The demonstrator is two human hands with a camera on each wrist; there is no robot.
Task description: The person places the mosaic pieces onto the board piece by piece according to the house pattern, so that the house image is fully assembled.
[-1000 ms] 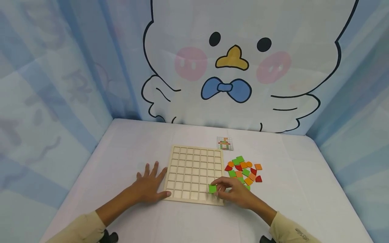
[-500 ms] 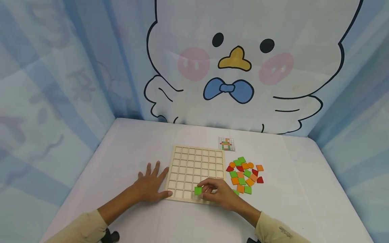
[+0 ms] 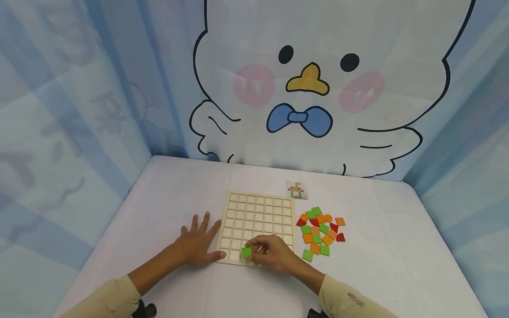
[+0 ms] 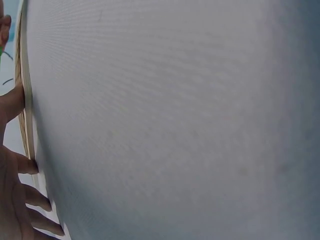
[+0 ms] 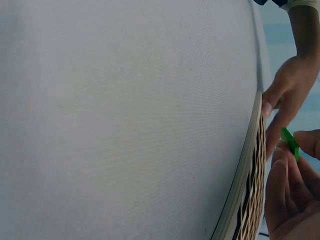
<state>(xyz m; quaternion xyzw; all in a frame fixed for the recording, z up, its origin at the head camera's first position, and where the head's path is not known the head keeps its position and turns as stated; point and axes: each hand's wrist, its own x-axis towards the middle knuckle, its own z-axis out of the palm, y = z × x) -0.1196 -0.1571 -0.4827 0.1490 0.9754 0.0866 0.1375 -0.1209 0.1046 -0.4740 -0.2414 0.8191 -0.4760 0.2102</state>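
A wooden grid board (image 3: 254, 216) with square cells lies on the white table. My right hand (image 3: 272, 254) pinches a green square tile (image 3: 246, 252) between thumb and fingers over the board's near rows. In the right wrist view the green tile (image 5: 290, 144) shows edge-on, slightly above the board (image 5: 252, 165). With fingers spread, my left hand (image 3: 197, 243) lies at the board's left edge, its thumb touching the near left corner. The left wrist view shows the fingers of that hand (image 4: 15, 195) along the board's side.
To the right of the board lies a loose group of green, orange and red tiles (image 3: 316, 238), some square, some round or wedge-shaped. A small pattern card (image 3: 297, 190) lies beyond the board's far right corner. A printed curtain (image 3: 302, 145) hangs behind the table (image 3: 191, 176).
My right hand has carried the green tile leftward across the near rows of the board, uncovering more of the loose tiles. The left hand keeps its place at the board's edge.
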